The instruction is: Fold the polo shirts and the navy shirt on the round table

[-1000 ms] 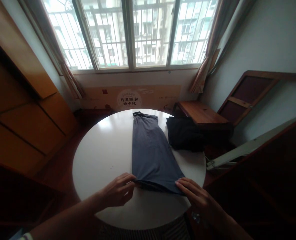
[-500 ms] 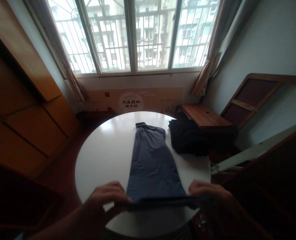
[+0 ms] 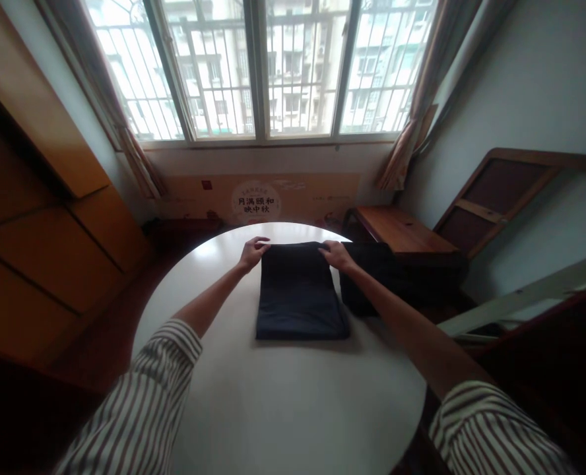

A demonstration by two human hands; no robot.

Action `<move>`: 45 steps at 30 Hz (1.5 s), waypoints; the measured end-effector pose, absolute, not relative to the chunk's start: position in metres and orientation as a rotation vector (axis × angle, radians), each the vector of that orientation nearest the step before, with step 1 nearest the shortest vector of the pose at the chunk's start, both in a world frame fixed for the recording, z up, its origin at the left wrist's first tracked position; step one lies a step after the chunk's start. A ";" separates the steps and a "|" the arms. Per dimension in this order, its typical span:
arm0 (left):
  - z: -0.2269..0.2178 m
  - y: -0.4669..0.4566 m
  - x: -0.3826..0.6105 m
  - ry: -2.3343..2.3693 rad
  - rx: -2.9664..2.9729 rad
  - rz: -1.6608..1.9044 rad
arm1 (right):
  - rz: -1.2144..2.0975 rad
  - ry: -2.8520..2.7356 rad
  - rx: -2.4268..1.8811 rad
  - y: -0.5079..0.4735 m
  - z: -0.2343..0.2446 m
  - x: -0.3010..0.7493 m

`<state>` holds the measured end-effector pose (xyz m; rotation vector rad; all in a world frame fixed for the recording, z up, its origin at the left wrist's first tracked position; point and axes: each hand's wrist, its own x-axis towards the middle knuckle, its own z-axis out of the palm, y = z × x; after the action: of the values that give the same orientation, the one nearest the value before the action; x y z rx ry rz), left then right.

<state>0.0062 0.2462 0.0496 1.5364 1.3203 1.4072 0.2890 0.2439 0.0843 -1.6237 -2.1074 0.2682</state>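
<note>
A dark navy shirt [image 3: 300,297] lies folded in a near-rectangle on the round white table [image 3: 224,396]. My left hand [image 3: 253,254] pinches its far left corner between thumb and fingers. At the far right corner my right hand [image 3: 336,254] has closed on the same upper edge. The shirt's collar is hidden under the folded-over layer. Just right of the shirt, partly behind my right forearm, sits a black folded piece of clothing [image 3: 365,284].
A wooden bench or chair seat [image 3: 402,227] stands beyond the table on the right. Orange-brown cabinets [image 3: 26,264] line the left side. A barred window [image 3: 263,72] and a printed banner [image 3: 198,194] are ahead.
Both hands have moved away from me, carrying the shirt's near edge over to its collar end. The shirt is now folded to about half its former length.
</note>
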 end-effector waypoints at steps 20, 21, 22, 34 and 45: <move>0.002 0.268 0.046 1.597 2.291 0.590 | 0.339 -2.220 -1.963 0.235 0.013 0.233; 0.001 0.267 0.047 1.627 2.284 0.525 | 0.382 -2.133 -2.068 0.240 0.014 0.236; 0.002 0.268 0.048 1.643 2.269 0.481 | 0.417 -2.069 -2.133 0.244 0.015 0.238; 0.020 0.220 0.009 1.955 1.526 0.841 | 0.529 -1.959 -2.079 0.210 0.048 0.260; 0.018 0.211 0.017 1.585 1.321 0.896 | 1.062 -1.578 -1.886 0.212 0.058 0.278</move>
<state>0.0175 0.2105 0.0180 1.3212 1.5851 0.8965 0.2778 0.2123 0.0577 -1.8857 -1.5782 1.0624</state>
